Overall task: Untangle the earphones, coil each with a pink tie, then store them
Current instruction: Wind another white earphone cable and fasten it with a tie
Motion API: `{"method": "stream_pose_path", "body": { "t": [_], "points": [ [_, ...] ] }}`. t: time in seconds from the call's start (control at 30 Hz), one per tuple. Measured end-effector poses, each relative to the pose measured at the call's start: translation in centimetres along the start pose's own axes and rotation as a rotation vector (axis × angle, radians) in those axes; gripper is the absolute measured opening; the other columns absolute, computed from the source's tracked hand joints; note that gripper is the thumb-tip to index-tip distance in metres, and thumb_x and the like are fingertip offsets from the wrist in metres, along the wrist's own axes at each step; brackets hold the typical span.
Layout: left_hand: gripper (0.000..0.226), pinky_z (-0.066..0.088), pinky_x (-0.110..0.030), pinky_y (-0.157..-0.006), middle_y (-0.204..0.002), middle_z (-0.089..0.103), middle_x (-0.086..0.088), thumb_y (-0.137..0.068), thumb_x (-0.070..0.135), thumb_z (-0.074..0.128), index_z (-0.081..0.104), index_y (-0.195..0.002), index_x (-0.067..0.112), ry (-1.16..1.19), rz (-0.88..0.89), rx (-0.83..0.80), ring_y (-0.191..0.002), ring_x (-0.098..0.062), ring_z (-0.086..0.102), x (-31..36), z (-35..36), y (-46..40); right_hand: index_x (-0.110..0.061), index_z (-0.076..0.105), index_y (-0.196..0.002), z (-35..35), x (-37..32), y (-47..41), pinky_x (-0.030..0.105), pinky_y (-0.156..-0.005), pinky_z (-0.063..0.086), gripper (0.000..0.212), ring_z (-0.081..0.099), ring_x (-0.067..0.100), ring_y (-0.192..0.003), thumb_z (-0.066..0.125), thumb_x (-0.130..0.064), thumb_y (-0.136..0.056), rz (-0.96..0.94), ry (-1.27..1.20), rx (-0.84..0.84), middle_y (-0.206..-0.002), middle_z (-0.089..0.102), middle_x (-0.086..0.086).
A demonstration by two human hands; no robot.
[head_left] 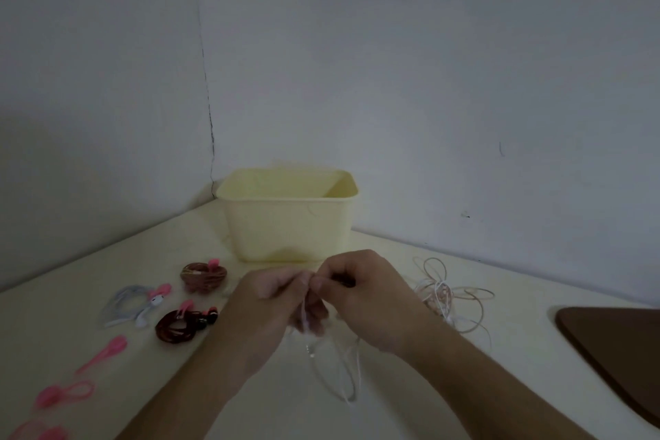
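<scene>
On the cream table (107, 404), both hands' fingers (285, 279) pinch a white earphone cable (343, 368) before the yellow bin (285, 225).

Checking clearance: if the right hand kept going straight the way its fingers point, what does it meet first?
The right hand points leftward at the left hand, so it would meet those fingers first; both already pinch the white earphone cable between them. Depth is unclear.

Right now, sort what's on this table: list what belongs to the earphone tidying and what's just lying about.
Part of the job:
white earphone cable pinched by left hand and right hand
tangled earphones
three tied coils
loose pink ties
yellow bin

Lying about:
brown board
</scene>
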State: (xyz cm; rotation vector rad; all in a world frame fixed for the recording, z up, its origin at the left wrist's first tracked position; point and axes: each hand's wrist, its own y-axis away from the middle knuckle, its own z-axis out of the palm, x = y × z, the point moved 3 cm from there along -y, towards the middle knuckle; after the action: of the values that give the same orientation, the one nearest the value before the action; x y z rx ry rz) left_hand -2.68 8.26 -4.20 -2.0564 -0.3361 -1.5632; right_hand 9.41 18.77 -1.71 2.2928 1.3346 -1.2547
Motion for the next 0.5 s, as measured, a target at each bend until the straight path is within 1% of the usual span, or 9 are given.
{"method": "stream_pose_path", "body": {
  "t": [0.03,0.07,0.1,0.2,0.27,0.33,0.4,0.43,0.5],
  "points": [
    [0.041,0.048,-0.038,-0.066,-0.069,0.072,-0.010,-0.108,0.007,0.049,0.077,-0.078,0.008,0.020,-0.041,-0.026,-0.059,-0.028,0.065,-0.3,0.2,0.0,-0.021,0.072,-0.069,-0.1,0.2,0.0,0.018,-0.058,0.040,0.029,0.050,0.001,-0.052,0.068,-0.026,-0.098,0.003,0.017,0.029,-0.058,0.062,-0.012],
    [0.044,0.043,-0.038,-0.064,-0.065,0.066,-0.011,-0.107,0.007,0.051,0.075,-0.071,0.010,0.059,-0.080,-0.041,-0.054,-0.025,0.059,-0.5,0.2,0.0,-0.019,0.072,-0.070,-0.2,0.3,0.0,0.015,-0.054,0.038,0.028,0.051,0.001,-0.051,0.070,-0.027,-0.097,0.013,0.012,0.060,-0.056,0.061,-0.013],
    [0.044,0.042,-0.038,-0.064,-0.063,0.060,-0.011,-0.106,0.007,0.053,0.076,-0.069,0.011,0.124,-0.127,-0.055,-0.052,-0.023,0.054,-0.8,0.2,0.0,-0.017,0.073,-0.073,-0.4,0.5,0.1,0.012,-0.051,0.036,0.026,0.051,-0.001,-0.049,0.072,-0.028,-0.097,0.028,-0.013,0.088,-0.055,0.061,-0.014],
    [0.031,0.049,-0.035,-0.058,-0.065,0.051,-0.008,-0.101,0.008,0.059,0.082,-0.080,0.007,0.362,-0.247,-0.102,-0.051,-0.018,0.045,-1.3,0.2,0.1,-0.011,0.075,-0.077,-0.6,0.4,0.4,0.009,-0.048,0.036,0.023,0.056,-0.006,-0.047,0.074,-0.024,-0.097,0.043,-0.098,0.123,-0.060,0.069,-0.011],
    [0.022,0.051,-0.034,-0.058,-0.066,0.052,-0.008,-0.096,0.009,0.062,0.081,-0.090,0.000,0.424,-0.275,-0.168,-0.054,-0.017,0.047,-1.3,0.2,0.3,-0.010,0.073,-0.078,-0.4,0.1,0.4,0.009,-0.049,0.037,0.021,0.058,-0.005,-0.048,0.075,-0.021,-0.097,0.040,-0.124,0.143,-0.064,0.072,-0.005],
    [0.022,0.053,-0.034,-0.058,-0.068,0.055,-0.009,-0.091,0.010,0.064,0.079,-0.094,-0.006,0.437,-0.281,-0.215,-0.056,-0.018,0.051,-1.2,0.3,0.4,-0.016,0.070,-0.078,-0.3,0.3,0.4,0.013,-0.049,0.037,0.019,0.051,-0.001,-0.046,0.077,-0.022,-0.094,0.027,-0.123,0.197,-0.057,0.061,-0.008],
    [0.023,0.056,-0.033,-0.060,-0.071,0.060,-0.011,-0.088,0.010,0.064,0.079,-0.094,-0.005,0.483,-0.251,-0.187,-0.058,-0.020,0.058,-0.9,0.2,0.4,-0.021,0.068,-0.075,-0.4,0.8,0.2,0.016,-0.053,0.036,0.021,0.045,0.002,-0.051,0.076,-0.026,-0.094,0.019,-0.118,0.225,-0.055,0.051,-0.011],
    [0.022,0.058,-0.033,-0.062,-0.075,0.065,-0.013,-0.087,0.009,0.063,0.079,-0.095,-0.005,0.541,-0.227,-0.160,-0.062,-0.023,0.065,-0.7,0.2,0.4,-0.022,0.068,-0.074,-0.3,1.1,0.0,0.019,-0.056,0.038,0.023,0.046,0.004,-0.055,0.073,-0.026,-0.096,0.026,-0.134,0.220,-0.056,0.052,-0.012],
    [0.023,0.061,-0.031,-0.066,-0.092,0.075,-0.017,-0.087,0.005,0.061,0.078,-0.101,-0.003,0.675,-0.184,-0.105,-0.081,-0.028,0.076,-0.3,-0.1,0.5,-0.020,0.068,-0.073,0.3,1.6,0.0,0.026,-0.062,0.040,0.028,0.048,0.004,-0.058,0.065,-0.022,-0.101,0.046,-0.192,0.180,-0.059,0.055,-0.014]
  ]
}}
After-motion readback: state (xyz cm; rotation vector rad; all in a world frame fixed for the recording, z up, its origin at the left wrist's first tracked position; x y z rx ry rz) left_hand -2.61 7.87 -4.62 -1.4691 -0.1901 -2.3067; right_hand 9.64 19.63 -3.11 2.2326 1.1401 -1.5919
